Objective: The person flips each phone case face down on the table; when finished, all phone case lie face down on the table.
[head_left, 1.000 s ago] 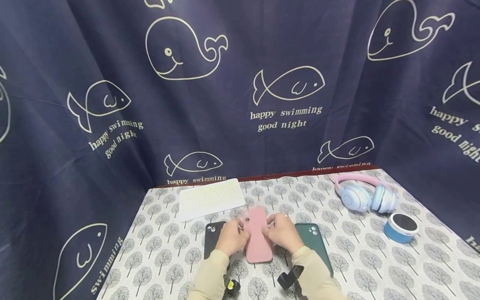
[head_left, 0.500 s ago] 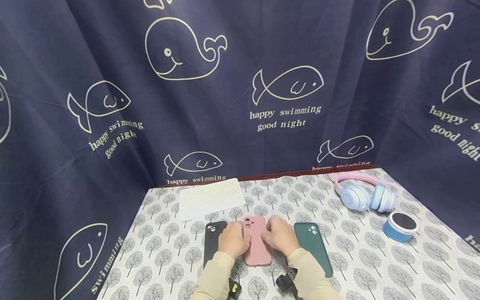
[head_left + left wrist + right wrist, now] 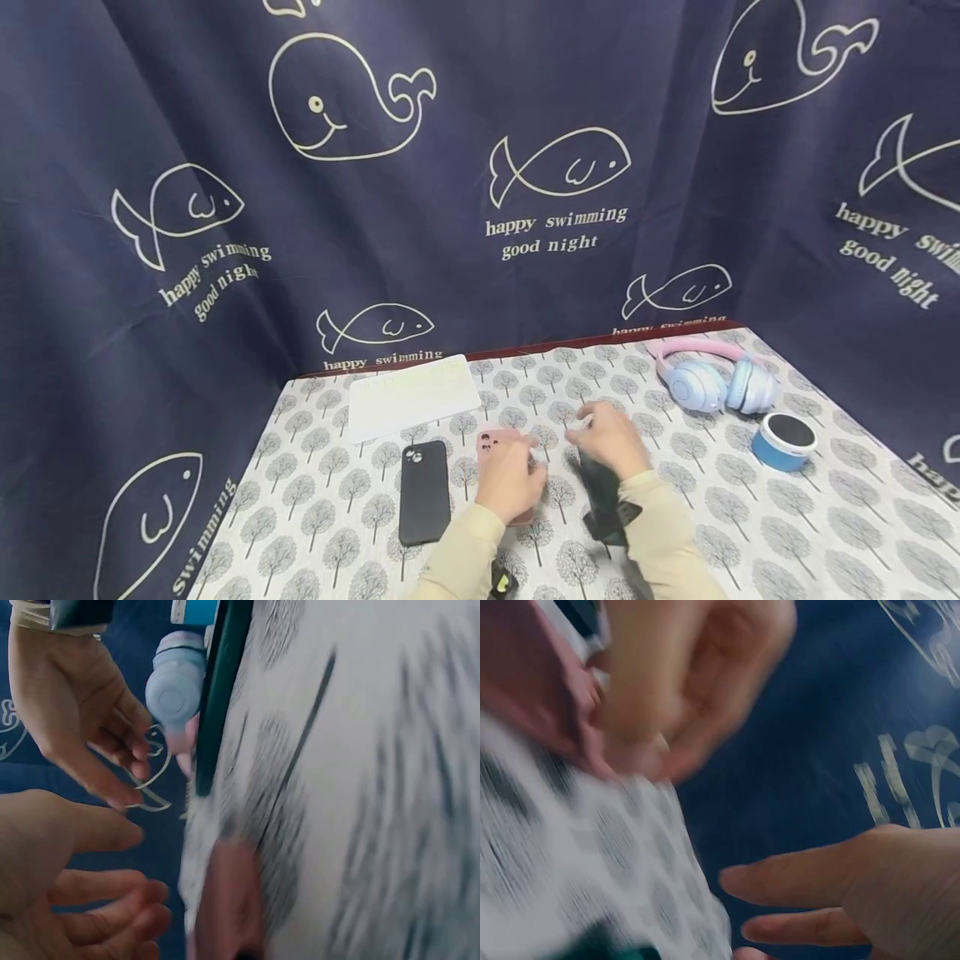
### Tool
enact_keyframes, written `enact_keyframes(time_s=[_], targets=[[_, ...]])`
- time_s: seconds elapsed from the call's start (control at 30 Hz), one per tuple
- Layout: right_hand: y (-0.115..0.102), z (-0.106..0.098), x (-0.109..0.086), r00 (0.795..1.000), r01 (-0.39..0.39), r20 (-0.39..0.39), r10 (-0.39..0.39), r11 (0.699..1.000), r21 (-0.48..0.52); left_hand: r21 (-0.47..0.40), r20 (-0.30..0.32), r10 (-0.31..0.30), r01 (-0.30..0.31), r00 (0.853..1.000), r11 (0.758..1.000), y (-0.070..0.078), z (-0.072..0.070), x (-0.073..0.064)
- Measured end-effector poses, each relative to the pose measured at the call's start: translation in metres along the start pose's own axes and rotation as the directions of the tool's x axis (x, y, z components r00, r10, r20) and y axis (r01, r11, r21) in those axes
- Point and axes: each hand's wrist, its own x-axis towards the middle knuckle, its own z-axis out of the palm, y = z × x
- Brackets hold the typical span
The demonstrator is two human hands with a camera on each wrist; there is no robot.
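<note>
The pink phone case [image 3: 491,440] lies on the table, partly covered by my left hand [image 3: 512,482]. In the left wrist view, this hand's fingers [image 3: 105,915] are spread apart with nothing between them, and the pink case is beside them. My right hand [image 3: 611,437] hovers over the green phone case [image 3: 600,487], which arm and hand largely hide. Thumb and fingers of the right hand stand apart in the right wrist view, holding nothing; the green case shows blurred at the lower edge. A black phone case [image 3: 424,493] lies flat left of the pink one.
A white keyboard [image 3: 414,398] lies at the back left of the table. Pink and light-blue headphones [image 3: 697,383] rest at the back right, with a blue and white round speaker-like object [image 3: 783,442] in front. A dark curtain [image 3: 450,200] hangs behind the table.
Both hands have let go of the pink case and moved right. The left is now over the pink case, the right over the green one. The head view has turned slightly right.
</note>
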Motion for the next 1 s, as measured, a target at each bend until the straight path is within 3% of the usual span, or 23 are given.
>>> enact_keyframes(time_s=[0.1, 0.2, 0.33, 0.47, 0.6, 0.73, 0.87, 1.0], targets=[[0.023, -0.018, 0.004, 0.999, -0.04, 0.026, 0.04, 0.999, -0.008, -0.067, 0.027, -0.013, 0.015, 1.0, 0.998, 0.007, 0.015, 0.003], [0.041, -0.028, 0.004, 0.994, -0.081, 0.066, 0.083, 0.996, -0.036, -0.056, 0.031, -0.019, 0.021, 0.999, 0.998, 0.015, 0.028, 0.007], [0.052, -0.027, 0.0, 0.987, -0.09, 0.131, 0.097, 0.994, -0.059, 0.002, 0.051, -0.034, 0.034, 0.998, 0.999, 0.021, 0.039, 0.009], [0.05, -0.021, -0.001, 0.981, -0.08, 0.172, 0.084, 0.996, -0.032, 0.0, 0.074, -0.047, 0.048, 0.996, 0.999, 0.023, 0.043, 0.009], [0.048, -0.018, 0.0, 0.984, -0.086, 0.159, 0.086, 0.996, -0.009, -0.019, 0.085, -0.044, 0.046, 0.995, 0.999, 0.026, 0.043, 0.011], [0.046, -0.016, 0.003, 0.989, -0.082, 0.128, 0.078, 0.996, 0.024, -0.063, 0.079, -0.095, 0.101, 0.992, 0.993, 0.028, 0.038, 0.014], [0.039, -0.008, 0.005, 0.994, -0.071, 0.096, 0.061, 0.992, 0.105, -0.19, 0.047, -0.13, 0.137, 0.99, 0.972, 0.031, 0.025, 0.019], [0.029, 0.005, 0.005, 0.994, -0.081, 0.095, 0.061, 0.97, 0.229, -0.342, 0.02, -0.129, 0.128, 0.991, 0.931, 0.035, 0.01, 0.023]])
